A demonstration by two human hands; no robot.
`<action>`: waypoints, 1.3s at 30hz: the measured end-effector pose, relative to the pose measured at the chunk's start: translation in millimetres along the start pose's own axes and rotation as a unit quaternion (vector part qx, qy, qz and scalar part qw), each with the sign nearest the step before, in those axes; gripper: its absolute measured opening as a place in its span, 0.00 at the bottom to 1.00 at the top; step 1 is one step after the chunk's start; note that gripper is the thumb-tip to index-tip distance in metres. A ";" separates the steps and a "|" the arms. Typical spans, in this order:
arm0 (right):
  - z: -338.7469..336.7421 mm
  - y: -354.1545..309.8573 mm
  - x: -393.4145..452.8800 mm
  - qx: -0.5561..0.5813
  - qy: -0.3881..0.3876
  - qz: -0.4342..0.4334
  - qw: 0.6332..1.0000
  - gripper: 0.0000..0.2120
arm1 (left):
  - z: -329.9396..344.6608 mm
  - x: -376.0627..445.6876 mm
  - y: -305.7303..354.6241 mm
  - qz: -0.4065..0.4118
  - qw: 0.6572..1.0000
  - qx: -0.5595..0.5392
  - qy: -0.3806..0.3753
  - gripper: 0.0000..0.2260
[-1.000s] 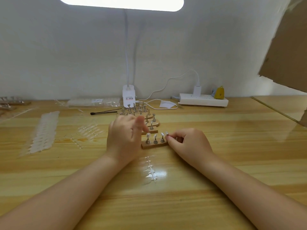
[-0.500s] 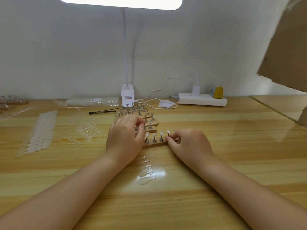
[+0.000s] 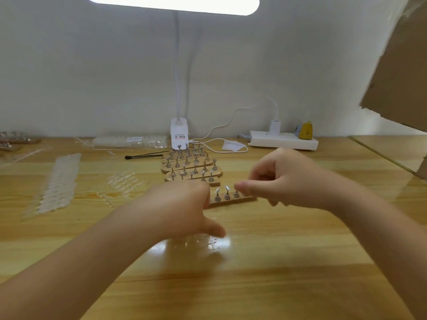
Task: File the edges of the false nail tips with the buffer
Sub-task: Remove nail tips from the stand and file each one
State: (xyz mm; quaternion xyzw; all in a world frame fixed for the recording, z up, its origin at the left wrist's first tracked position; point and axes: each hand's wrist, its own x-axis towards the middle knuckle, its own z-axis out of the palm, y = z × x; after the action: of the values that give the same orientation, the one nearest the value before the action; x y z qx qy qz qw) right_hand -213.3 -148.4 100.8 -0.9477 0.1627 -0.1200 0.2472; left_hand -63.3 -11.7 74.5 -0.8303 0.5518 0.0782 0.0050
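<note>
- Table (image 3: 300, 262): wood, carries everything. No buffer visible anywhere, so filing proper looks not begun; step in hand seems prep/handling of tips on the stands.
- Left hand (image 3: 182, 209): low at the near strip's left end, back of hand to camera, thumb stretched down toward the shiny clear bits (image 3: 208, 242) on the table. Fingers hidden behind the hand, so can't tell if this grip holds anything.
- Right hand (image 3: 284, 179): raised over the strip's right end, fingers curled in, thumb + forefinger pressed together at the tip, w/ something small poss. pinched. Too blurred; can't tell what, if anything, this grip has.
- Near wooden strip (image 3: 231, 200): between both hands, metal pegs upright.
- False nail tips (image 3: 227, 188): small white ones sit on those pegs, just left of the right fingertips.
- Next move, my guess: find the buffer, then steady one tip while filing its edge.
</note>
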 end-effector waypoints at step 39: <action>78.6 35.1 9.6 0.256 0.187 0.048 0.947 0.06 | 62.1 29.0 3.1 0.124 0.894 -0.378 0.207 0.11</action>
State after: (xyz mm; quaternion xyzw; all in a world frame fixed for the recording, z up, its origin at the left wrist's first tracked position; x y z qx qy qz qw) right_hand -189.0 -147.1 17.7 -0.8041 0.2148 -0.3208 0.4520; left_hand -62.9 -33.6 9.4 -0.6917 0.5675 0.1074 -0.4335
